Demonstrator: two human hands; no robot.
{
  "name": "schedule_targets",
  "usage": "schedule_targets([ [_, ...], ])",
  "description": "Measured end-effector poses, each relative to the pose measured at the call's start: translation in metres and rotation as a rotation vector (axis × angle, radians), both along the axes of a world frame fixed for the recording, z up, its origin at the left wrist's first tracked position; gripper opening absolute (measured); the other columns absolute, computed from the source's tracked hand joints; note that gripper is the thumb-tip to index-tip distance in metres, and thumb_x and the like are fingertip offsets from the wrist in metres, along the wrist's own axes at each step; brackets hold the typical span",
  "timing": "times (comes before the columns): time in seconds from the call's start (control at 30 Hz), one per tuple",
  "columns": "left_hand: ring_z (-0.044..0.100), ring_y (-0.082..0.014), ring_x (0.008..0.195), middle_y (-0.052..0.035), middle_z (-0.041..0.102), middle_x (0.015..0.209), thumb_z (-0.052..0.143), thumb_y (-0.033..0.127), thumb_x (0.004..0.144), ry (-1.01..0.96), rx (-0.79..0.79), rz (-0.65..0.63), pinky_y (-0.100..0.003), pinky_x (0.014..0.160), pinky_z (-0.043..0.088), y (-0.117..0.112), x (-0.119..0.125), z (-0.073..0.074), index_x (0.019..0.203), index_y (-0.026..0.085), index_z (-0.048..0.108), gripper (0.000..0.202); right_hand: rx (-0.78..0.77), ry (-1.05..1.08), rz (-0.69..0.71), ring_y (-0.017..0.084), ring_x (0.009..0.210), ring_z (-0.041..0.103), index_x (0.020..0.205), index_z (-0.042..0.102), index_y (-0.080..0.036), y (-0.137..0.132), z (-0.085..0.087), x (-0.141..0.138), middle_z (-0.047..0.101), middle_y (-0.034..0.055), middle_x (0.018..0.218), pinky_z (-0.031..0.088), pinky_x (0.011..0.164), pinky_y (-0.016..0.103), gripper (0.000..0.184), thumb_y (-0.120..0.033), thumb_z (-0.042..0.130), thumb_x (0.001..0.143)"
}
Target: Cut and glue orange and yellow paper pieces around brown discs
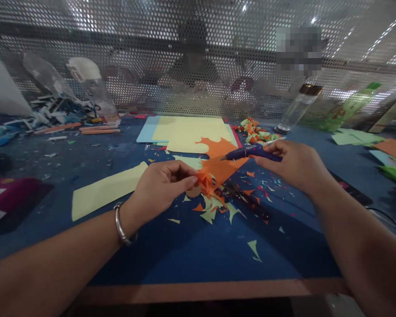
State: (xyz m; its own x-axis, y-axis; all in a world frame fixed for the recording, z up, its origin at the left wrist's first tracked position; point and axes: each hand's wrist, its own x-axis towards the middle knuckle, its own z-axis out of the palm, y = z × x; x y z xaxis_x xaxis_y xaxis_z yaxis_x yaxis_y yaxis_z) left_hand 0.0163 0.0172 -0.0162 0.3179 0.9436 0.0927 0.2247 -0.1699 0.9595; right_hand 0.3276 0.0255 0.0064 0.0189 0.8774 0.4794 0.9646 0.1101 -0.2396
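Note:
My left hand, with a silver bangle at the wrist, pinches a small folded piece of orange paper between thumb and fingers. Just behind it is a larger orange paper sheet with curved, jagged cut edges. My right hand is closed around a blue pen, its dark tip pointing left over the orange sheet. Pale green and orange paper scraps lie below the left hand. A dark, long object, partly covered by scraps, lies beside them; I cannot tell its kind.
Yellow sheets lie at the back, and a yellow strip lies left. Folded paper pieces are heaped near a clear bottle. A white-capped bottle stands back left before the perforated panel. A magenta case lies far left.

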Motion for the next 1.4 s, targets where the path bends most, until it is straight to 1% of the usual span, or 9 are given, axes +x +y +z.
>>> schedule_targets([
  [0.2, 0.07, -0.014, 0.083, -0.0018, 0.073, 0.085, 0.077, 0.023, 0.078, -0.128, 0.012, -0.004, -0.025, 0.075, 0.057, 0.001, 0.001, -0.004, 0.106, 0.018, 0.064, 0.032, -0.125, -0.034, -0.068, 0.024, 0.065, 0.065, 0.08, 0.069, -0.021, 0.009, -0.004, 0.01, 0.071, 0.0059, 0.072, 0.046, 0.06, 0.036, 0.03, -0.051, 0.073, 0.076],
  [0.53, 0.07, -0.0118, 0.068, -0.0001, 0.07, 0.074, 0.074, 0.02, 0.082, -0.223, -0.071, -0.005, -0.025, 0.068, 0.057, -0.005, 0.003, 0.0, 0.083, 0.017, 0.063, 0.011, -0.499, 0.061, -0.117, 0.017, 0.045, 0.063, 0.093, 0.067, -0.017, 0.008, 0.002, -0.001, 0.068, 0.0006, 0.06, 0.047, 0.056, 0.031, 0.034, -0.05, 0.065, 0.083],
  [0.67, 0.07, -0.0121, 0.067, -0.0002, 0.069, 0.073, 0.075, 0.025, 0.083, -0.278, -0.102, -0.025, -0.025, 0.067, 0.055, -0.004, 0.004, -0.006, 0.083, 0.016, 0.061, 0.017, -0.476, 0.016, -0.092, 0.019, 0.054, 0.064, 0.085, 0.066, -0.018, 0.009, 0.0, 0.0, 0.067, 0.0018, 0.059, 0.043, 0.058, 0.03, 0.034, -0.052, 0.066, 0.082],
  [0.8, 0.065, -0.0101, 0.066, 0.0002, 0.067, 0.074, 0.073, 0.026, 0.086, -0.3, -0.094, -0.065, -0.025, 0.065, 0.051, -0.005, 0.005, -0.01, 0.084, 0.016, 0.06, 0.017, -0.484, -0.116, -0.072, 0.023, 0.066, 0.063, 0.073, 0.064, -0.021, 0.006, 0.0, -0.001, 0.07, 0.0061, 0.071, 0.038, 0.057, 0.031, 0.05, -0.071, 0.065, 0.076],
  [0.9, 0.058, -0.0076, 0.063, 0.0028, 0.062, 0.071, 0.072, 0.024, 0.086, -0.311, -0.091, -0.08, -0.024, 0.062, 0.048, -0.005, 0.006, -0.011, 0.084, 0.016, 0.059, 0.015, -0.398, -0.153, -0.125, 0.025, 0.069, 0.063, 0.081, 0.069, -0.022, -0.003, 0.003, -0.011, 0.072, 0.0075, 0.078, 0.035, 0.055, 0.032, 0.053, -0.075, 0.063, 0.076],
  [0.97, 0.055, -0.0072, 0.061, 0.0038, 0.059, 0.069, 0.071, 0.023, 0.086, -0.301, -0.09, -0.081, -0.023, 0.062, 0.047, -0.006, 0.006, -0.012, 0.083, 0.016, 0.059, 0.014, -0.26, -0.078, -0.05, 0.023, 0.069, 0.063, 0.087, 0.07, -0.022, -0.012, 0.006, -0.024, 0.072, 0.0065, 0.079, 0.038, 0.057, 0.032, 0.044, -0.065, 0.062, 0.084],
  [1.03, 0.055, -0.0077, 0.061, 0.0032, 0.059, 0.069, 0.071, 0.024, 0.086, -0.27, -0.086, -0.075, -0.024, 0.061, 0.047, -0.006, 0.006, -0.012, 0.083, 0.017, 0.059, 0.015, -0.198, 0.091, 0.16, 0.017, 0.064, 0.061, 0.088, 0.07, -0.021, -0.022, 0.006, -0.039, 0.07, 0.0041, 0.075, 0.043, 0.06, 0.03, 0.034, -0.054, 0.062, 0.09],
  [1.17, 0.059, -0.01, 0.065, 0.0007, 0.063, 0.074, 0.072, 0.03, 0.085, -0.19, -0.07, -0.049, -0.026, 0.063, 0.051, -0.007, 0.007, -0.012, 0.084, 0.017, 0.059, 0.018, -0.239, 0.225, 0.48, 0.013, 0.064, 0.061, 0.09, 0.071, -0.019, -0.039, 0.0, -0.069, 0.07, 0.0027, 0.079, 0.044, 0.059, 0.025, 0.027, -0.044, 0.062, 0.093],
  [1.4, 0.061, -0.0124, 0.066, -0.0009, 0.065, 0.077, 0.072, 0.034, 0.084, -0.084, -0.027, -0.04, -0.028, 0.062, 0.054, -0.013, 0.013, -0.008, 0.083, 0.017, 0.06, 0.021, -0.117, 0.128, 0.621, 0.012, 0.065, 0.055, 0.083, 0.068, -0.016, -0.045, -0.013, -0.086, 0.063, 0.0008, 0.072, 0.039, 0.062, 0.025, 0.025, -0.033, 0.058, 0.097],
])
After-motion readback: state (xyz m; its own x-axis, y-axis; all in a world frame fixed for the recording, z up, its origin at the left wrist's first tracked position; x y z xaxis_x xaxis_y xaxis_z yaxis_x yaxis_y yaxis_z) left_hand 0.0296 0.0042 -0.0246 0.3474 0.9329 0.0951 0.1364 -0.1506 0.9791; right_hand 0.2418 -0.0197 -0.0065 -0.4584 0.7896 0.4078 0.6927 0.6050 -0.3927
